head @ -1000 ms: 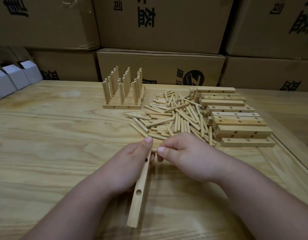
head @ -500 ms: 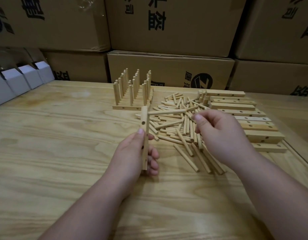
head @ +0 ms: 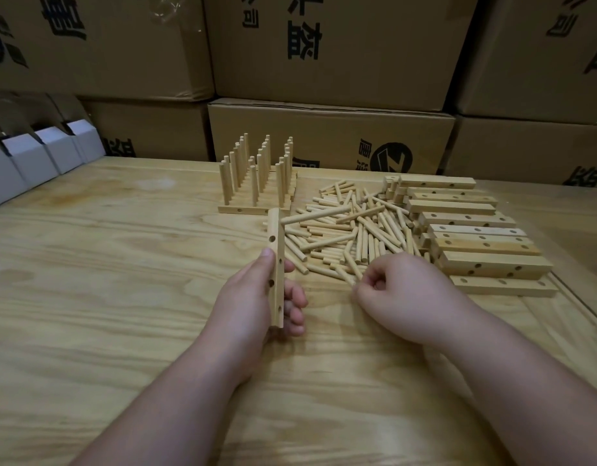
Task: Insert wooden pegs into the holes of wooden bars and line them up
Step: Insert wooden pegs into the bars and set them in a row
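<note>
**Bar in hand, one peg seated**

Left hand (head: 257,297) is gripping a bar (head: 276,264) upright above the desk (head: 105,264); one peg (head: 315,215) is sticking out near its top, lower holes waiting. Right hand (head: 401,297) is curling at the loose pegs (head: 351,237); whether its grip holds one, cannot tell. Pegged bars (head: 257,183) are lining up behind; blank bars (head: 475,237) are stacking right.

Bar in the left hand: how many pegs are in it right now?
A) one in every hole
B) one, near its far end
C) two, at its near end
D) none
B: the bar held on edge by the left hand carries a single peg sticking out sideways near its far end, and the holes nearer the person show empty.
</note>
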`<state>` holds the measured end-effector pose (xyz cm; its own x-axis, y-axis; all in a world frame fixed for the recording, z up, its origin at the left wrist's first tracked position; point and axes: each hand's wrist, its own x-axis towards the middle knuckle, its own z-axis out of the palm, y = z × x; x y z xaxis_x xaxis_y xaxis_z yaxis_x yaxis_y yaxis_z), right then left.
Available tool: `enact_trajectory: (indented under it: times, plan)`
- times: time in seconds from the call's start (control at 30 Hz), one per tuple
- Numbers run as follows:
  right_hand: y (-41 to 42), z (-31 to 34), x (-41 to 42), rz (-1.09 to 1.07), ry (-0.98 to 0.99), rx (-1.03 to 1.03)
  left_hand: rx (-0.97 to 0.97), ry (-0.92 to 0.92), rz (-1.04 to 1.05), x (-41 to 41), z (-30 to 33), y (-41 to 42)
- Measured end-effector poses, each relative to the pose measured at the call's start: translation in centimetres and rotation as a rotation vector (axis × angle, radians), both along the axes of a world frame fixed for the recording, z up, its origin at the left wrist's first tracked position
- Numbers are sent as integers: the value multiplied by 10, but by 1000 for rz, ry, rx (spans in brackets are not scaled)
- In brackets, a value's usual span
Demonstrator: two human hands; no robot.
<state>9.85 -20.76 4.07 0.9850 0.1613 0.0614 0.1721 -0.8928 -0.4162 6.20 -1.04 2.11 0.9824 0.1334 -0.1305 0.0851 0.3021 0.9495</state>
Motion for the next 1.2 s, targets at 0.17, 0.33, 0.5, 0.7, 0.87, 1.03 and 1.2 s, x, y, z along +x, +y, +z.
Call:
enact_trajectory:
  times: [0.17, 0.33, 0.5, 0.7, 0.87, 1.03, 1.2]
  plan:
    - [7, 15, -9, 129, -39, 303, 70, -10, -37, -2, 1, -3]
    - [15, 17, -18, 263, -15, 327, 130, -21, -94, -3, 1, -4]
    - [14, 12, -16, 281, -56, 339, 181, -25, -117, -4, 2, -4]
    - [14, 11, -16, 298, -103, 418, 212, -38, -137, -4, 1, -4]
    - [17, 9, -18, 293, -70, 413, 216, -74, -167, -4, -3, -5]
    - [21, 9, -21, 266, -92, 357, 235, -85, -169, -4, -4, -4]
    - [26, 10, -25, 271, -134, 329, 335, -126, -142, -8, -7, -7]
